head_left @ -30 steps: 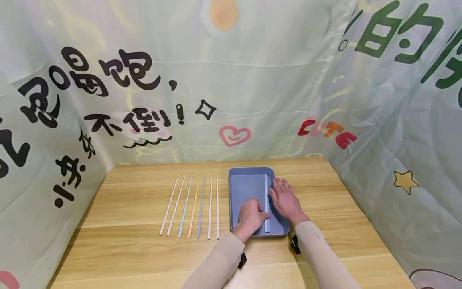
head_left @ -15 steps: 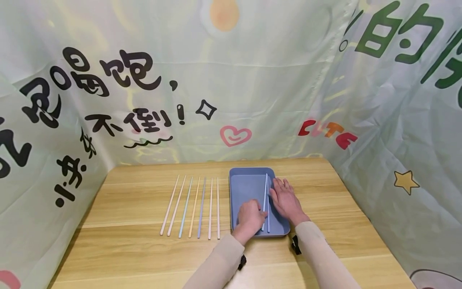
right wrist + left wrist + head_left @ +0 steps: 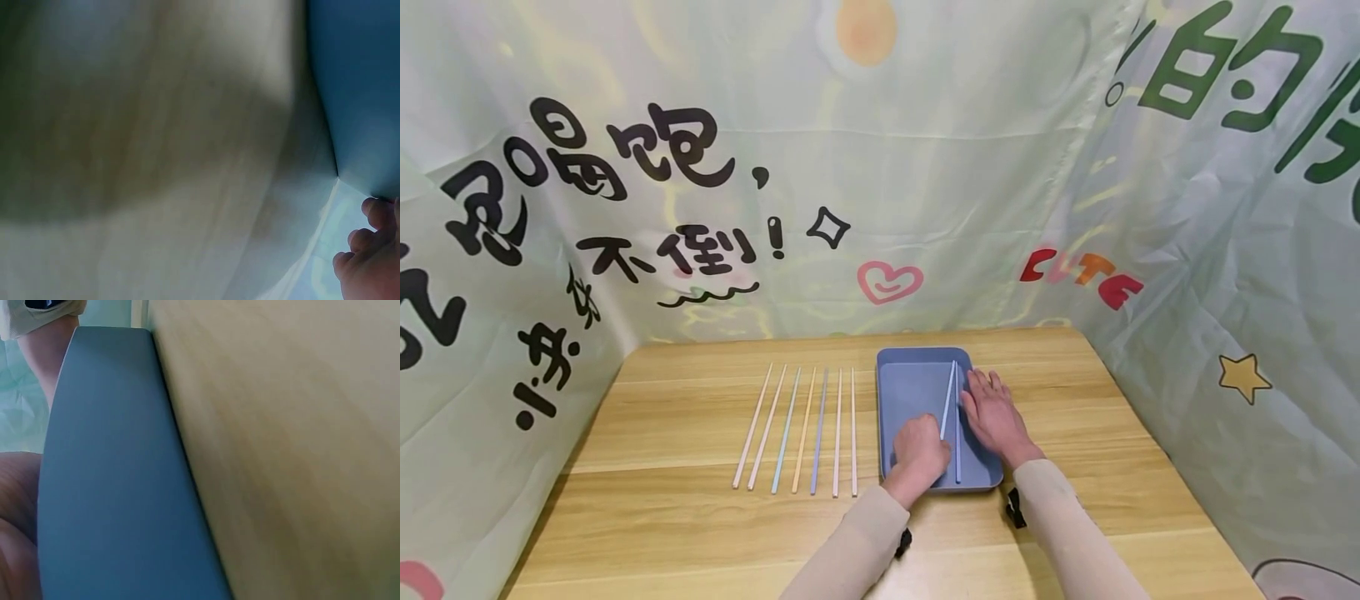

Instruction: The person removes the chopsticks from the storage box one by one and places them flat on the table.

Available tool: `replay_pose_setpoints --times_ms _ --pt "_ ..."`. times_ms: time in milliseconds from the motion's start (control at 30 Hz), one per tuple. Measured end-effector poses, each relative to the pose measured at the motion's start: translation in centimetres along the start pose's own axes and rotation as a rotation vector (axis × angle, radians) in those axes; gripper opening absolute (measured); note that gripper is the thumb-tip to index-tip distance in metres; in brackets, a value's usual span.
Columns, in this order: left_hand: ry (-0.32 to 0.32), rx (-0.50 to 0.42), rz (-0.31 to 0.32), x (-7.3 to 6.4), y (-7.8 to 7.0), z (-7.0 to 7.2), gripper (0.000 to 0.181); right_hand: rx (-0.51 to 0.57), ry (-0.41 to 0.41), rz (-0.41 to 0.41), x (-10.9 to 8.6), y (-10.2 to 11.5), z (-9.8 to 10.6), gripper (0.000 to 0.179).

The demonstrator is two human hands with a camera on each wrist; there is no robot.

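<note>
In the head view, a blue-grey rectangular tray (image 3: 913, 383) lies with two light blue chopsticks inside it. One chopstick (image 3: 958, 454) runs lengthwise near the right side. The other chopstick (image 3: 948, 400) slants away from it, the far ends close together. My left hand (image 3: 921, 450) is inside the tray with curled fingers and holds the slanted chopstick's near part, which it hides. My right hand (image 3: 995, 417) rests along the tray's right rim, fingers extended. The left wrist view shows mostly the tray's outer wall (image 3: 119, 469); the right wrist view shows some right-hand fingers (image 3: 369, 244) by the tray.
Several chopsticks lie in a row left of the tray, among them a yellow chopstick (image 3: 803, 429), a purple chopstick (image 3: 818, 433) and a pale pink chopstick (image 3: 853, 433). Printed cloth (image 3: 970, 208) hangs behind and beside the wooden table (image 3: 662, 450).
The two chopsticks in the tray lay side by side; the left one's near end has swung left under my left hand, whose fingers have drawn in. My right hand has stayed in place.
</note>
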State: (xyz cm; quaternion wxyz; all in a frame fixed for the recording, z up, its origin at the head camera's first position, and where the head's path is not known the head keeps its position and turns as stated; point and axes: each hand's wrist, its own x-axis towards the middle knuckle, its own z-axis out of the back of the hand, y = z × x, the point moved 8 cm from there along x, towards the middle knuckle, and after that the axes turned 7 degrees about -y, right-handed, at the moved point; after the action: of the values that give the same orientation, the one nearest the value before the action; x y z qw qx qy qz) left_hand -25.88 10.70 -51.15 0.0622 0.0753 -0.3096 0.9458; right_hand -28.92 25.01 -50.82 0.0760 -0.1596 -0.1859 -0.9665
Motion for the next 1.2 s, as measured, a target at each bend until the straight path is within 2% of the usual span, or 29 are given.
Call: replay_pose_setpoints --times_ms 67,167,433,500,567,600,667,733,800,833,1067,1200 --pt "0.005 0.020 -0.005 0.0 -0.1 0.2 0.029 0.002 0.000 -0.005 0.0 -0.1 0.0 0.055" --pt "0.021 0.000 0.011 0.0 0.0 0.5 0.028 0.002 0.005 -0.009 -0.1 -0.1 -0.1 0.054" --pt "0.108 -0.190 0.083 -0.1 0.7 1.3 0.039 -0.010 0.028 -0.020 0.1 -0.3 -0.3 0.057" --pt "0.111 -0.229 0.100 0.0 1.3 1.1 0.039 -0.010 0.030 -0.021 0.1 -0.3 -0.3 0.057" --pt "0.103 -0.238 0.105 0.3 2.3 0.3 0.034 -0.011 0.032 -0.023 0.1 -0.4 -0.3 0.057" --pt "0.104 -0.249 0.112 0.3 2.4 0.4 0.031 -0.010 0.033 -0.025 0.1 -0.4 -0.3 0.057" --pt "0.108 -0.271 0.130 0.4 2.7 0.8 0.024 -0.008 0.034 -0.028 0.1 -0.3 -0.3 0.057" --pt "0.119 -0.300 0.151 0.4 2.7 1.6 0.016 -0.006 0.030 -0.027 0.0 -0.3 -0.2 0.057" --pt "0.140 -0.362 0.187 0.2 2.4 3.0 0.010 -0.002 0.029 -0.026 0.0 -0.3 -0.2 0.056" --pt "0.142 -0.383 0.198 0.2 2.5 3.2 0.006 -0.001 0.028 -0.026 0.0 -0.2 -0.2 0.056" --pt "0.183 -0.565 0.288 0.2 3.8 4.3 0.012 -0.002 0.036 -0.026 0.0 -0.2 -0.3 0.056" --pt "0.170 -0.609 0.278 0.5 4.6 5.8 0.015 0.002 0.036 -0.025 0.0 -0.3 -0.3 0.056"
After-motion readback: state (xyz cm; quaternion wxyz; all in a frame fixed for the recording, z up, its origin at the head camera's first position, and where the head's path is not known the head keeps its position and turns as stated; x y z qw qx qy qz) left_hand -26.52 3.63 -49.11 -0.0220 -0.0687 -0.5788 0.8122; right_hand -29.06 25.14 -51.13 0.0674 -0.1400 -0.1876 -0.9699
